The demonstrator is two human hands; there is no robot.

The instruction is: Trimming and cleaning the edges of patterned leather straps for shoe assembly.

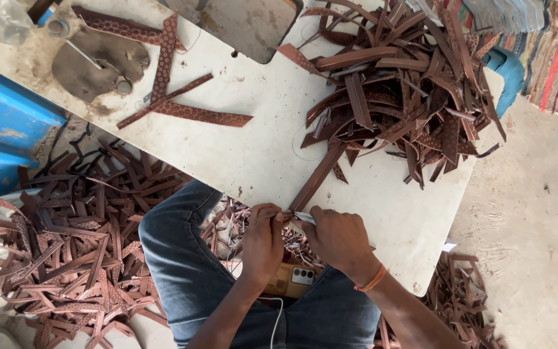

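Brown patterned strap (pixel 318 176): lies on white counter (pixel 253 148), near end at edge, pinched by left hand (pixel 263 242). Right hand (pixel 338 238) closed on small metal tool (pixel 304 218), tip at strap end. Strap heap (pixel 402 90) far right of counter; more strips w/ scraps on floor (pixel 66 245).
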